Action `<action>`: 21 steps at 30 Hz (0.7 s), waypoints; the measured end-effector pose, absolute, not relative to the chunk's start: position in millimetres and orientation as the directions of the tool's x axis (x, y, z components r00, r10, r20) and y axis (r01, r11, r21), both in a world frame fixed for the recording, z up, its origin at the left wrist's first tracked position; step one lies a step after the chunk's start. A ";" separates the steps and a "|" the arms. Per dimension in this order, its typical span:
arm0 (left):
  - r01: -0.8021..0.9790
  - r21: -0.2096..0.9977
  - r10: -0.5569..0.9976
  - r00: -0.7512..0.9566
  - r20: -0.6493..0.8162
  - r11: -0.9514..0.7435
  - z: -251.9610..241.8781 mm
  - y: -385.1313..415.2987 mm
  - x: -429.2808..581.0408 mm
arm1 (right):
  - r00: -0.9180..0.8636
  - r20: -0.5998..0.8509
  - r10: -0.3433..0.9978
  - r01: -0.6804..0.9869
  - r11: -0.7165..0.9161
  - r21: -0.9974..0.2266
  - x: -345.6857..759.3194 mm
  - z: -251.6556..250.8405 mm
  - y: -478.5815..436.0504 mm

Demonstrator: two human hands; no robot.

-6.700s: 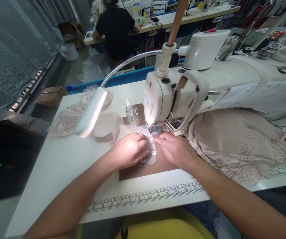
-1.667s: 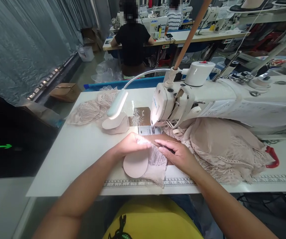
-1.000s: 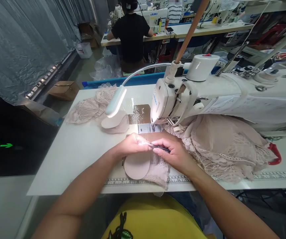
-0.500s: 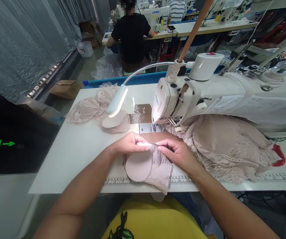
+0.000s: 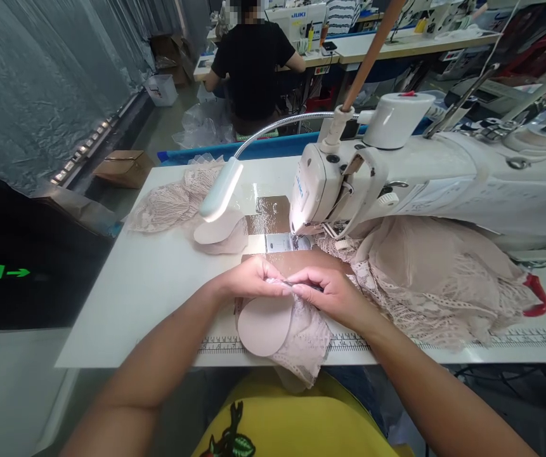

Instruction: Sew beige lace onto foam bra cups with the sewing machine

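Note:
My left hand (image 5: 260, 277) is closed, pinching the top edge of a pale pink lace piece (image 5: 308, 336). A smooth rounded pad (image 5: 264, 327) hangs with the lace below my fingers. My right hand (image 5: 323, 289) is closed around a thin dark metal tool (image 5: 318, 288), too small to tell whether tweezers or snips. Its tip meets the lace edge between the two hands, whose fingertips nearly touch. Just beyond the hands stands the white sewing machine (image 5: 320, 190), its needle area lit above the metal plate (image 5: 278, 243).
A pile of pink lace garments (image 5: 425, 273) lies right, under the machine arm. More lace (image 5: 168, 200) and another pad (image 5: 219, 230) are at left, near a bendy-necked lamp (image 5: 222, 189). A ruler strip (image 5: 220, 344) runs along the table's front edge. A co-worker (image 5: 253, 70) sits ahead.
My hands have come closer together, the right moving left with the tool. The lace and pad hang slightly lower, past the table's front edge. The view has shifted a little.

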State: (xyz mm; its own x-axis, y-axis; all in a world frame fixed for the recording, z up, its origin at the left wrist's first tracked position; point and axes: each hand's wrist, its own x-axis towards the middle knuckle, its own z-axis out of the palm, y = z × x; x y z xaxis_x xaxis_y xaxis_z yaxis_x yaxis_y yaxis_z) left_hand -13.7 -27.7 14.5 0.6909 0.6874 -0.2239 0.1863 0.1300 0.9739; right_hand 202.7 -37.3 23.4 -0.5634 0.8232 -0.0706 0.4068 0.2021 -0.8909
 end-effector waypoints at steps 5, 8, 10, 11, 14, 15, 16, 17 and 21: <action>0.191 0.975 0.708 0.673 -0.214 0.113 12.7 -28.9 -9.3 | -0.484 -0.060 0.873 0.365 0.139 -0.920 199.7 15.1 -36.4; 0.175 0.982 0.713 0.678 -0.176 0.076 11.7 -27.1 -9.7 | -0.493 -0.126 0.861 0.363 0.071 -0.929 197.4 10.8 -35.7; 0.216 0.974 0.696 0.690 -0.200 0.066 13.0 -24.6 -15.2 | -0.515 -0.157 0.843 0.389 0.066 -0.919 197.4 8.6 -35.3; 0.251 0.966 0.686 0.691 -0.227 0.066 14.4 -23.0 -19.5 | -0.520 -0.161 0.839 0.396 0.070 -0.916 198.0 7.4 -35.0; 0.337 0.938 0.666 0.682 -0.303 0.082 20.7 -18.0 -35.3 | -0.495 -0.156 0.855 0.386 0.056 -0.921 200.9 4.0 -34.5; 0.349 0.933 0.669 0.675 -0.312 0.083 22.9 -16.5 -40.0 | -0.487 -0.159 0.859 0.383 0.046 -0.923 201.8 3.3 -34.5; 0.363 0.929 0.677 0.664 -0.316 0.077 25.1 -15.2 -43.9 | -0.478 -0.166 0.863 0.382 0.034 -0.924 202.3 3.0 -34.6; 0.377 0.924 0.689 0.652 -0.316 0.068 26.8 -14.3 -46.6 | -0.471 -0.175 0.864 0.382 0.021 -0.924 202.6 3.3 -34.9; 0.380 0.925 0.731 0.626 -0.272 0.019 28.6 -14.9 -44.8 | -0.461 -0.203 0.864 0.369 -0.022 -0.929 202.0 7.5 -36.2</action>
State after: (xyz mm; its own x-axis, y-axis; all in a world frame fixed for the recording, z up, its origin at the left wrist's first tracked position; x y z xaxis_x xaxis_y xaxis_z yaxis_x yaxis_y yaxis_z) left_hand -44.8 -14.9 28.6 0.6258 0.7311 -0.2719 0.3798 0.0189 0.9249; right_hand 202.0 -36.2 7.5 -0.4612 0.8637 -0.2035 0.3688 -0.0220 -0.9293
